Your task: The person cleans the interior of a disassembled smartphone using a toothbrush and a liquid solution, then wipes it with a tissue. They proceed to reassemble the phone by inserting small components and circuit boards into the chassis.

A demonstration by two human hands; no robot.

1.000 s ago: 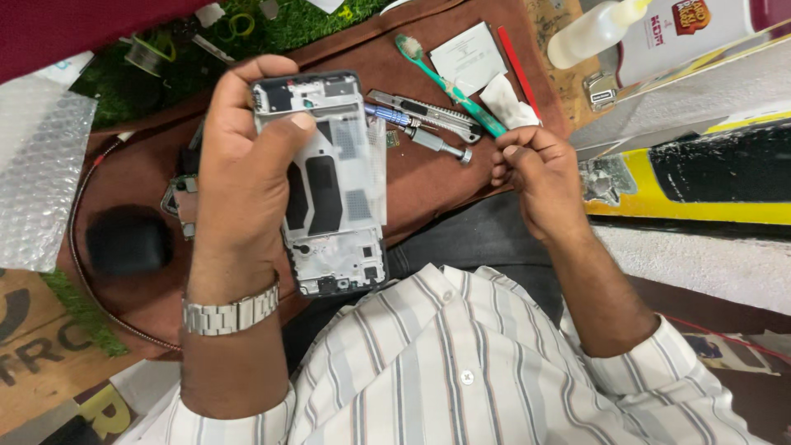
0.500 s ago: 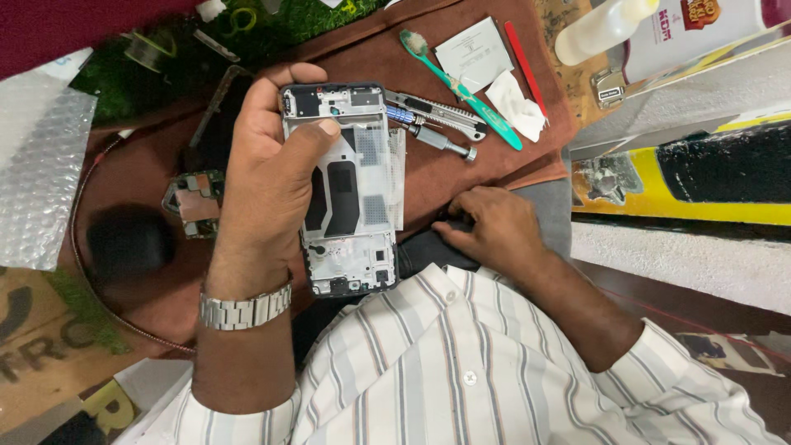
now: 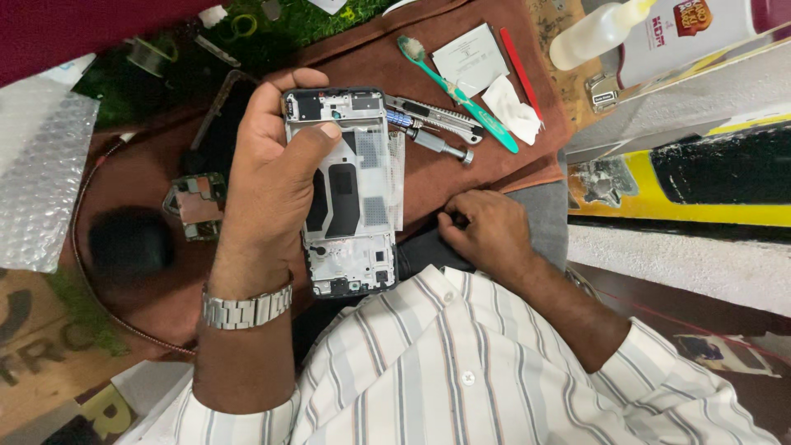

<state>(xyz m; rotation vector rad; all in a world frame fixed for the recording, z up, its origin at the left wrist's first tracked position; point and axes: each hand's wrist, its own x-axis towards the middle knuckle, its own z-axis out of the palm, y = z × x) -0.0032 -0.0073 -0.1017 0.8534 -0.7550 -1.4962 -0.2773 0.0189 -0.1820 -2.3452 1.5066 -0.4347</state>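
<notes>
Left hand (image 3: 268, 185) grips one phone mid-frame (image 3: 350, 194), thumb across its top, held above the brown mat (image 3: 461, 177). Right hand (image 3: 486, 227) curled at mat edge, holding nothing visible. One green toothbrush (image 3: 461, 95), one utility knife (image 3: 432, 115), one screwdriver (image 3: 437, 144).

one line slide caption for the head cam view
Left hand holds an opened phone frame upright while the right hand rests at the brown mat's edge.

Brown cloth mat (image 3: 165, 177) over the bench, green turf (image 3: 272, 37) at the far edge, bubble wrap (image 3: 37, 177) left, yellow-black box (image 3: 700, 181) right. Flat indoor light.
</notes>
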